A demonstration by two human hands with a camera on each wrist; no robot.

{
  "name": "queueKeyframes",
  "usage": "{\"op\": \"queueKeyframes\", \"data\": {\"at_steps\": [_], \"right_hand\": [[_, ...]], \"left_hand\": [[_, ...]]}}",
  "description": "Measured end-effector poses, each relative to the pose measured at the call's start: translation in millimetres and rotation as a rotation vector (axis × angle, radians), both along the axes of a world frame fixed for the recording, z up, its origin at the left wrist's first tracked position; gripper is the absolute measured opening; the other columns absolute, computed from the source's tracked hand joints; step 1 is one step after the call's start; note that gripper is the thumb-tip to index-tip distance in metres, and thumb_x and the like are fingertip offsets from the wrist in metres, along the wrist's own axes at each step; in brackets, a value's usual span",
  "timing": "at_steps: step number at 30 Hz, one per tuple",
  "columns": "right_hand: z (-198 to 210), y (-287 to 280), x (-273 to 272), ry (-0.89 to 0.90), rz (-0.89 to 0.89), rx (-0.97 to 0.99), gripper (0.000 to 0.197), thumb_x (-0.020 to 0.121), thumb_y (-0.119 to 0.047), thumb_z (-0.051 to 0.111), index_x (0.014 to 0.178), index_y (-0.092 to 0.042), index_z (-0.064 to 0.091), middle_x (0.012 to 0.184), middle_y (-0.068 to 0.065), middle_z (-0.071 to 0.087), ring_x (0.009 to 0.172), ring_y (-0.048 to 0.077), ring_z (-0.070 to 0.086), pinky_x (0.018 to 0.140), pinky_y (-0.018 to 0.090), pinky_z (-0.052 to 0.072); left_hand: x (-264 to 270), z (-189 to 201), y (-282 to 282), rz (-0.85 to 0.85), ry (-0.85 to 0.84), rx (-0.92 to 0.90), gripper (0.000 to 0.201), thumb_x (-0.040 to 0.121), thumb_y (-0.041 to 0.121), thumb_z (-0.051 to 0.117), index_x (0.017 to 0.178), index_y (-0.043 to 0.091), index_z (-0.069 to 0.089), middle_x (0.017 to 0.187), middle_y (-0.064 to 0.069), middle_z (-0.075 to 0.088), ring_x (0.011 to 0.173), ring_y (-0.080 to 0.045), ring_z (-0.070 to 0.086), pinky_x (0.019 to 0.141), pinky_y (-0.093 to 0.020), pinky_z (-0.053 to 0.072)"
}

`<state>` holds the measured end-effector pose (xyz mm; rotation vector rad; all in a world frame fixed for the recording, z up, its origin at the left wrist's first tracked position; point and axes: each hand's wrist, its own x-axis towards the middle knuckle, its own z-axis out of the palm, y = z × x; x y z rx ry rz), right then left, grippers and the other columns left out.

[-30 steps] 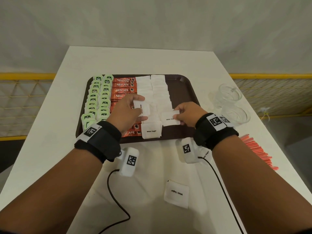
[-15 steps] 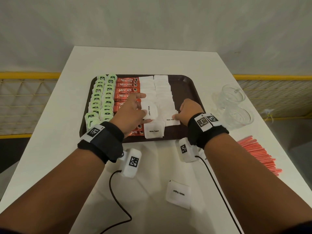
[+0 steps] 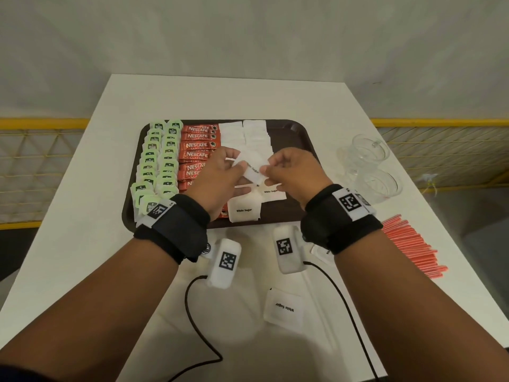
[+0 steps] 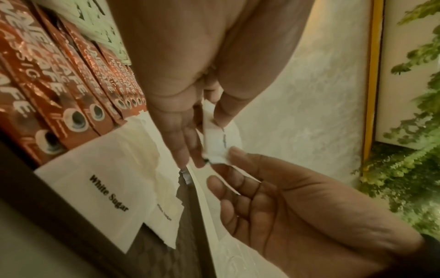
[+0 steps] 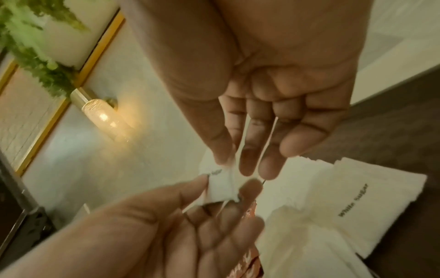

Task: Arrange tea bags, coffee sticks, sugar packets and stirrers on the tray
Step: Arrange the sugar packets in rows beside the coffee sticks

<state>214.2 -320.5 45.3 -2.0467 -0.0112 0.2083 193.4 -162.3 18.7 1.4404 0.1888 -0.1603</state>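
Note:
A dark brown tray [image 3: 300, 133] holds two columns of green tea bags [image 3: 159, 161], a column of red coffee sticks [image 3: 197, 146] and two columns of white sugar packets [image 3: 254, 136]. Above the tray, both hands hold one white sugar packet [image 3: 253, 170] between them. My left hand [image 3: 238, 168] pinches its left end with thumb and fingers. My right hand [image 3: 265, 168] pinches the other end. In the left wrist view the packet [image 4: 214, 135] stands on edge between my left hand [image 4: 207, 139] and the right hand [image 4: 238, 169]. The right wrist view shows the same packet [image 5: 221, 186].
One sugar packet [image 3: 283, 310] lies loose on the white table near me; another [image 3: 321, 252] peeks out under my right wrist. Red stirrers [image 3: 410, 244] are piled at the table's right edge. Clear glass cups [image 3: 369, 166] stand right of the tray.
My right hand left the packet it laid on the tray and came up to the packet in my left hand. Both hands now pinch that one packet above the tray.

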Motion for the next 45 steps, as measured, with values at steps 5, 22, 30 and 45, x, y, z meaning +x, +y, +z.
{"op": "queueKeyframes", "data": {"at_steps": [5, 22, 30, 45], "right_hand": [[-8, -31, 9, 0.012, -0.06, -0.121, 0.006, 0.088, -0.009, 0.065, 0.088, -0.013, 0.061, 0.084, 0.011, 0.07, 0.064, 0.016, 0.065, 0.059, 0.026, 0.051], [-28, -28, 16, 0.036, 0.131, -0.533, 0.008, 0.087, -0.019, 0.066, 0.093, -0.014, 0.064, 0.098, 0.007, 0.069, 0.091, 0.026, 0.068, 0.088, 0.042, 0.055], [-9, -101, -42, -0.057, 0.107, -0.55, 0.008, 0.089, -0.018, 0.063, 0.095, -0.014, 0.066, 0.083, -0.002, 0.063, 0.08, 0.018, 0.064, 0.072, 0.026, 0.047], [-41, -113, -121, -0.071, 0.37, -0.87, 0.04, 0.093, -0.027, 0.058, 0.13, -0.015, 0.052, 0.125, 0.011, 0.053, 0.117, 0.029, 0.051, 0.099, 0.037, 0.044]], "left_hand": [[-4, -4, 2, -0.015, 0.031, 0.099, 0.013, 0.1, 0.02, 0.053, 0.112, 0.023, 0.049, 0.112, -0.005, 0.061, 0.103, -0.02, 0.069, 0.085, -0.035, 0.056], [-26, 1, 5, -0.033, 0.04, 0.212, 0.012, 0.099, 0.021, 0.054, 0.111, 0.022, 0.052, 0.109, -0.006, 0.064, 0.099, -0.022, 0.07, 0.079, -0.033, 0.055], [-69, -2, -23, -0.31, -0.038, 0.518, 0.008, 0.099, 0.025, 0.054, 0.102, 0.021, 0.06, 0.103, -0.001, 0.067, 0.091, -0.012, 0.068, 0.076, -0.03, 0.055], [-144, -13, -69, -0.73, -0.048, 1.248, 0.048, 0.079, 0.04, 0.08, 0.121, 0.028, 0.059, 0.114, 0.006, 0.051, 0.099, -0.014, 0.057, 0.089, -0.03, 0.049]]}}
